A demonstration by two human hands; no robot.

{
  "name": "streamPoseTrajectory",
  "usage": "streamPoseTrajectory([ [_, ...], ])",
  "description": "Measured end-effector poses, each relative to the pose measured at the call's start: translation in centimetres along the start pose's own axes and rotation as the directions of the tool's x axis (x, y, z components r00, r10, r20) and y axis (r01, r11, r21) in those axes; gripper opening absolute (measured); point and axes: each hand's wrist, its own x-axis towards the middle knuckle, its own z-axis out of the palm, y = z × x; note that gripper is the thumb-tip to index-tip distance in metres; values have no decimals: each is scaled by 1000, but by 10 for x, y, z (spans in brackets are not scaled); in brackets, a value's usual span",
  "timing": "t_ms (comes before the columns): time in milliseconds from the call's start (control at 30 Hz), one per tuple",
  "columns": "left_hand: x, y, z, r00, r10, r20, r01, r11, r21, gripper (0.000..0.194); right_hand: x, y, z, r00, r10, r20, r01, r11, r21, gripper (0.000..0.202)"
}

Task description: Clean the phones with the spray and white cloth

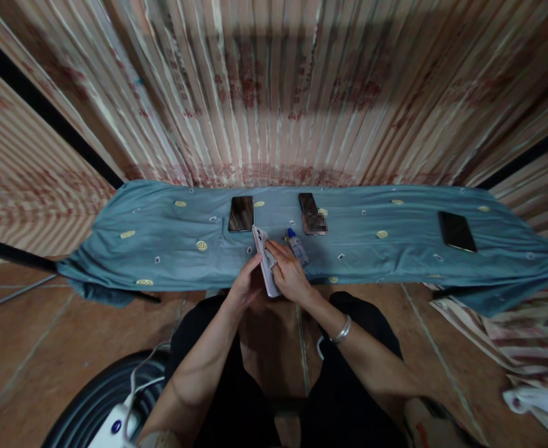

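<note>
The pale phone (270,290) is held near the middle of the frame, tilted, at the front edge of the blue cloth (91,249). Its left edge is gripped by the left hand (246,283), with the thumb laid on the phone's back. The fingers of the right hand (288,269) are bunched and pressed on that same back; something pale shows under them, but whether it is being pinched cannot be told.

The phone could be dropped, since its lower end appears past the cloth's edge, above the tiled floor (274,348); a loosened left grip or too hard a push from the right would be the likely cause. The blue-capped bottle (298,249) could be knocked over or rolled by the right knuckles, as it is placed just beside them; whether it is touched cannot be told.

Beyond the hands, a dark phone (241,214) is laid just left of centre, near the pale phone's top end. A dark object (306,203), its lower part blurred, is set behind the bottle, and a black tablet-like slab (457,231) is placed well apart at the right. The back is closed off by a striped curtain (255,68).
</note>
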Motion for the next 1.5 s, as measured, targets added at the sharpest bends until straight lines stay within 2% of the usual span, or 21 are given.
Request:
streamPoseTrajectory([
  [167,5,-1,-7,1000,16,-7,-16,1000,-8,26,-3,-13,-2,998,-49,27,48,999,17,62],
  [433,4,-4,-7,998,56,43,-57,998,22,34,-2,-13,-4,999,-34,21,34,999,-1,60],
  [667,6,3,-13,996,73,-57,-73,997,4,22,-6,-19,-3,991,-109,76,107,994,36,64],
  [900,3,-6,-12,998,53,39,-55,997,60,33,-1,-16,-6,995,-88,36,86,995,46,65],
  [1133,6,4,-14,994,90,-61,-91,996,-21,26,-7,-24,-3,992,-88,94,79,992,101,65],
  [1300,5,14,-14,989,90,-115,-88,996,19,36,-12,-28,-3,991,-88,105,75,990,121,61],
  [1500,5,18,-10,968,196,-158,-186,979,81,37,-18,-27,-3,995,-39,89,25,989,147,48],
])
